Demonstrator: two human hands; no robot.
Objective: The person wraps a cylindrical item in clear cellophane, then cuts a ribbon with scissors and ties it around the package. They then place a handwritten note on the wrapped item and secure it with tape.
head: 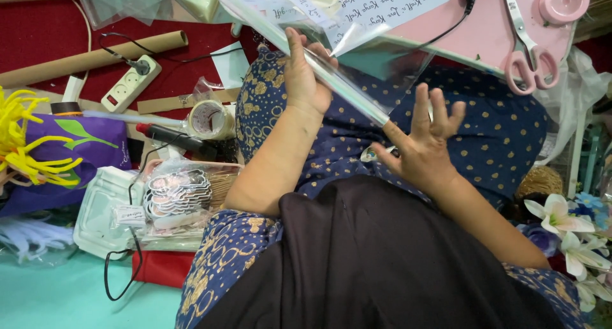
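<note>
Seen from the head camera, looking down onto the lap of a person seated among craft supplies. Both bare hands work a roll of clear cellophane (347,90) that runs diagonally from upper left to lower right, above a dark blue skirt with gold dots (497,131).

Left hand (305,74): it reaches up, palm against the roll, fingers curled around it in a loose grasp. Printed clear sheet spreads from the roll toward the top edge.

Right hand (424,147): it sits at the lower end of the roll, fingers spread wide and straight, not clenched. The thumb and the edge of the palm touch the roll's end; nothing is gripped.

Black cloth (382,259) covers the near part of the lap.

A pink board (491,29) lies at upper right, carrying pink-handled scissors (526,48) and a pink tape reel (564,2).

Left of the lap, on a red floor covering, lie cardboard tubes (89,58), a white power strip (131,83), a roll of clear tape (209,118) and a black-handled tool (172,138). Nearer, a clear bag of round stickers (178,195) rests beside a white plastic tray (102,208). Yellow pipe cleaners (22,138) and a purple bag (89,147) fill the far left edge.

White and blue artificial flowers (567,224) cluster at lower right, just beside the right forearm.
</note>
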